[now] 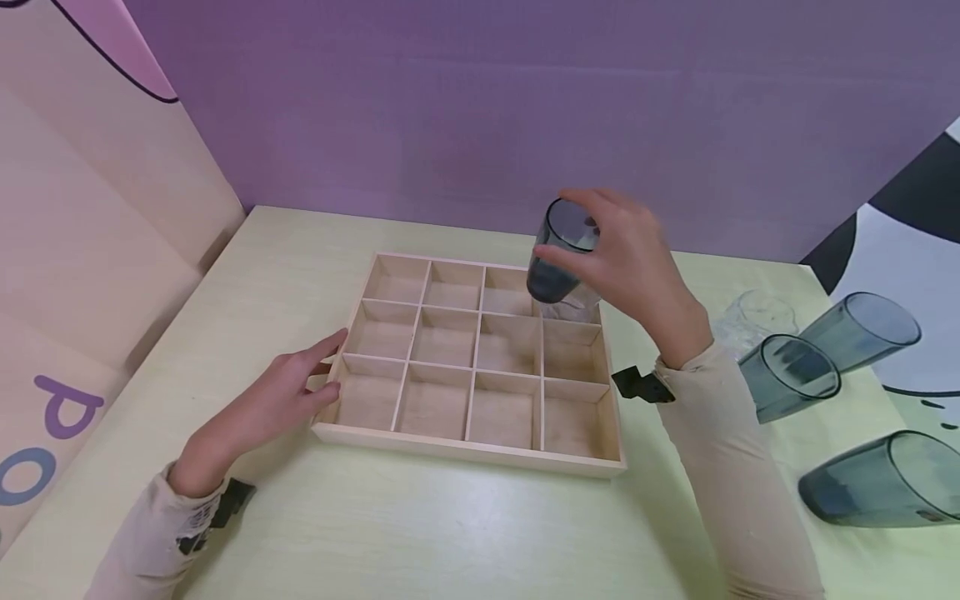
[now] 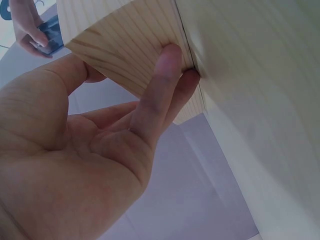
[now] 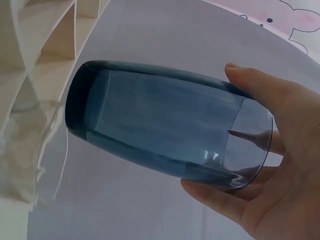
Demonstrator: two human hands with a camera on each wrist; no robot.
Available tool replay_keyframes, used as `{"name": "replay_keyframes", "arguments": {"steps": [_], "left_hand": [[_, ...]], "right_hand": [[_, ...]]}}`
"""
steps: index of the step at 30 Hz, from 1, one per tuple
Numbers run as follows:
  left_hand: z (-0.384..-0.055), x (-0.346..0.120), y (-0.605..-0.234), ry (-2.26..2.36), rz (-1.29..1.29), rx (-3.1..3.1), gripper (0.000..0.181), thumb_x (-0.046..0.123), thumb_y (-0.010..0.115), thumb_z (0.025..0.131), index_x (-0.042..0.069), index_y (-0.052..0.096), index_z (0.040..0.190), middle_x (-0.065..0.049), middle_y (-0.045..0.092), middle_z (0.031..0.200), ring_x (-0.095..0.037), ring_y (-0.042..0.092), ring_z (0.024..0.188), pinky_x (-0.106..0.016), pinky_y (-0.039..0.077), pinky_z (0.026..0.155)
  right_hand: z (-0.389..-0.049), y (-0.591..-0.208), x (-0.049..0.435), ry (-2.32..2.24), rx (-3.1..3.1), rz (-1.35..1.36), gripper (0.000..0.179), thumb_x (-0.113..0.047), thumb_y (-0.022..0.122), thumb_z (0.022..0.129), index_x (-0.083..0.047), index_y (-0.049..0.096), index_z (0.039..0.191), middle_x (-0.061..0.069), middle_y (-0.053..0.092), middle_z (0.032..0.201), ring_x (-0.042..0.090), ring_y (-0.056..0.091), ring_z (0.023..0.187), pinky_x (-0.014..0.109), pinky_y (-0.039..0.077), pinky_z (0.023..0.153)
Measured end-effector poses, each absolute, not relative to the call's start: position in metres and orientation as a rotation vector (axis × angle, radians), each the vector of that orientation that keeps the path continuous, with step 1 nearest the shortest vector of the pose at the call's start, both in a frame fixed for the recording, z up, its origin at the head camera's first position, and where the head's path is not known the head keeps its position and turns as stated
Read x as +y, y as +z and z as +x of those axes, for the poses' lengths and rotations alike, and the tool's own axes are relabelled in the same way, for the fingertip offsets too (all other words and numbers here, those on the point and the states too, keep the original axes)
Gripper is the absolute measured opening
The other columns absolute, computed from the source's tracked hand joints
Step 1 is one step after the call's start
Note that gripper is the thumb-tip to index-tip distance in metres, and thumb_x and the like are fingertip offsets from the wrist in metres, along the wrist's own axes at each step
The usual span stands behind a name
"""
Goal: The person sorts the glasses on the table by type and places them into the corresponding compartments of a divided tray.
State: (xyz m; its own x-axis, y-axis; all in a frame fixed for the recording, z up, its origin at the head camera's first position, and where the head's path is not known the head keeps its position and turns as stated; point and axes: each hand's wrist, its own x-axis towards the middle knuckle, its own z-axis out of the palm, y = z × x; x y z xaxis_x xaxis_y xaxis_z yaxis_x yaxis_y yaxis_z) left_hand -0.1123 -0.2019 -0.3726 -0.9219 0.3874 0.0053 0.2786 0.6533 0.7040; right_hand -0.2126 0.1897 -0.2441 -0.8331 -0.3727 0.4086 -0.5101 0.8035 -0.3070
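Observation:
My right hand [image 1: 626, 254] holds a blue-grey tinted drinking glass [image 1: 551, 275] near its rim, thumb and fingers around it. The glass is tilted, its thick base toward the wooden compartment box [image 1: 465, 450], above the back right part. A clear glass [image 1: 573, 310] shows partly in the back right compartment, below the tinted one. In the right wrist view the tinted glass [image 3: 160, 120] has nothing visible inside. My left hand [image 1: 262, 408] touches the box's left side; in the left wrist view, fairly straight fingers [image 2: 157, 97] press on its wooden wall [image 2: 125, 45].
At the right of the table are two tinted glasses [image 1: 787, 383] [image 1: 840, 333] close together and a clear glass [image 1: 761, 315] behind them. Another tinted glass [image 1: 847, 483] is nearer the front. A purple wall panel [image 1: 480, 125] rises behind the pale table [image 1: 465, 533].

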Motion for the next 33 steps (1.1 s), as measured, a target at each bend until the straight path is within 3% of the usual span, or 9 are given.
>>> {"name": "replay_keyframes", "arguments": {"steps": [33], "left_hand": [[-0.112, -0.2, -0.375, 1.131, 0.554, 2.727, 0.069, 0.003, 0.053, 0.093, -0.003, 0.026, 0.155, -0.022, 0.035, 0.156, -0.041, 0.059, 0.119, -0.033, 0.056, 0.077]], "right_hand": [[-0.239, -0.296, 0.155, 0.547, -2.753, 0.865, 0.069, -0.045, 0.078, 0.084, -0.009, 0.057, 0.139, 0.014, 0.057, 0.134, 0.033, 0.054, 0.123, 0.051, 0.046, 0.1]]}}
